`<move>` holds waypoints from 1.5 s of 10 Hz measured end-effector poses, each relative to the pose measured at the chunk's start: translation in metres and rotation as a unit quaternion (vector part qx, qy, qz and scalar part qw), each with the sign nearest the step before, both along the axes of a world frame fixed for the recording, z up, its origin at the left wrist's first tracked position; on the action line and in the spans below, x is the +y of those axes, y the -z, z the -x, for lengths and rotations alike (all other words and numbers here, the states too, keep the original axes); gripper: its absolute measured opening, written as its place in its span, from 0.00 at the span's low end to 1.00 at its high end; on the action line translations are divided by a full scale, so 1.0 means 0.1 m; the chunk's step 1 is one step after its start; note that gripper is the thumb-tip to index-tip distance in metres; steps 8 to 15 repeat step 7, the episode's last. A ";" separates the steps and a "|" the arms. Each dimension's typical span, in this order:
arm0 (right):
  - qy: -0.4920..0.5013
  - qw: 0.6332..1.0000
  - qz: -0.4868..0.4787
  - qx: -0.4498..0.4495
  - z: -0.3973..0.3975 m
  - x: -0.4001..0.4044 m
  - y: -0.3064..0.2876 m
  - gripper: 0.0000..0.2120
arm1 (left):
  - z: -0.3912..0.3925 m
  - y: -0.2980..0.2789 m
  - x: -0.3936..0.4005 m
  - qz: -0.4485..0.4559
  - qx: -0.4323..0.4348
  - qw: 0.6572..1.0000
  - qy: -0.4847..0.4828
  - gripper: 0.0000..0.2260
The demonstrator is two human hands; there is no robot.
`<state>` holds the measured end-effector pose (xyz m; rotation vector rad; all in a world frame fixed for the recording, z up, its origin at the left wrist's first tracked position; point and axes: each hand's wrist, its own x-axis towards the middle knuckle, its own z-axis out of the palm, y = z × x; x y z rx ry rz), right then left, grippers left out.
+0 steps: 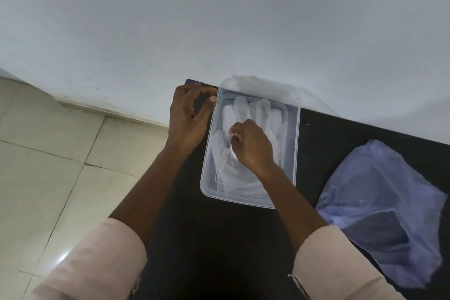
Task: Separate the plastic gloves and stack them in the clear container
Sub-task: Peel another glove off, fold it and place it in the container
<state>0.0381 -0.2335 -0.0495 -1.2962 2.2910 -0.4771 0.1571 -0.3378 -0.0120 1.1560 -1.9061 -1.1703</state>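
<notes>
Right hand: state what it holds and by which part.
The right hand pinches a clear plastic glove in the clear container, gripping around the palm area; the exact spot is hidden under the fingers. The left hand holds nothing.

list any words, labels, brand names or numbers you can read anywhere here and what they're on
None can be read. The clear rectangular plastic container, the thin see-through plastic gloves in it, the bluish translucent plastic bag, the black table top and the pale wall show no print.
</notes>
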 end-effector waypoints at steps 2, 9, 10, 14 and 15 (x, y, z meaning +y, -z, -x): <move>0.008 1.000 -0.002 0.005 -0.11 0.08 0.00 0.12 | 0.07 -0.04 0.03 0.018 0.007 1.000 0.022 0.08; 0.024 0.999 -0.044 -0.016 -0.16 -0.03 -0.12 0.16 | 0.18 -0.15 0.26 0.054 0.054 0.996 0.036 0.06; 0.024 0.999 -0.044 -0.016 -0.16 -0.03 -0.12 0.16 | 0.18 -0.15 0.26 0.054 0.054 0.996 0.036 0.06; 0.024 0.999 -0.044 -0.016 -0.16 -0.03 -0.12 0.16 | 0.18 -0.15 0.26 0.054 0.054 0.996 0.036 0.06; 0.024 0.999 -0.044 -0.016 -0.16 -0.03 -0.12 0.16 | 0.18 -0.15 0.26 0.054 0.054 0.996 0.036 0.06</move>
